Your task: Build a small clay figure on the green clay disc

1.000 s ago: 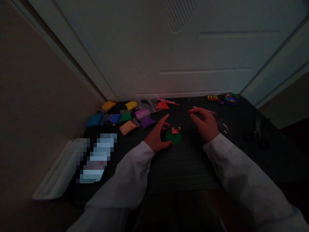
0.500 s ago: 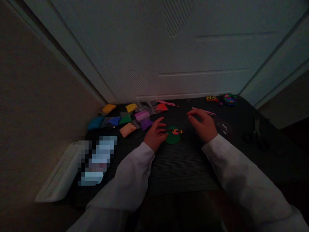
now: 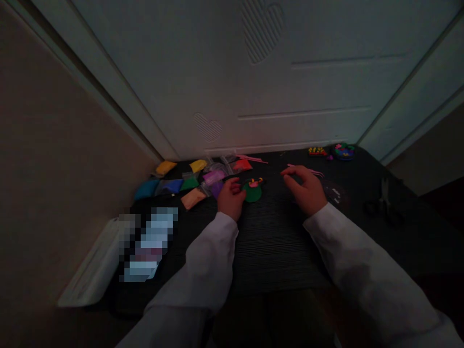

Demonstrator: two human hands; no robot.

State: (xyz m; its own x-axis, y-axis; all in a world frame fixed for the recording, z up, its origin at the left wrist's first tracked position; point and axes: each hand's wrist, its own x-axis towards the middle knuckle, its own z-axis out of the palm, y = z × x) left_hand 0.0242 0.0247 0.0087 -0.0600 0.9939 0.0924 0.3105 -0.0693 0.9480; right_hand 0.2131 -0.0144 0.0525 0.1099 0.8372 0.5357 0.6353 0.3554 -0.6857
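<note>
A green clay disc (image 3: pixel 253 193) with small pink and orange bits on top lies on a dark ribbed mat (image 3: pixel 275 241). My left hand (image 3: pixel 231 197) has its fingers curled at the disc's left edge and seems to grip it. My right hand (image 3: pixel 306 189) hovers to the right of the disc with fingers loosely curved and nothing visible in them; a thin pink tool (image 3: pixel 306 169) lies just behind it. Both arms wear white sleeves. The scene is very dim.
Several small bags of coloured clay (image 3: pixel 192 181) are scattered at the back left. Finished clay pieces (image 3: pixel 342 151) sit at the back right near a white door (image 3: pixel 290 87). A white box (image 3: pixel 94 266) stands at the left, a dark tool (image 3: pixel 384 205) at the right.
My left hand has closed on the green disc and drawn it away from me and to the left, toward the clay bags. My right hand has hardly moved.
</note>
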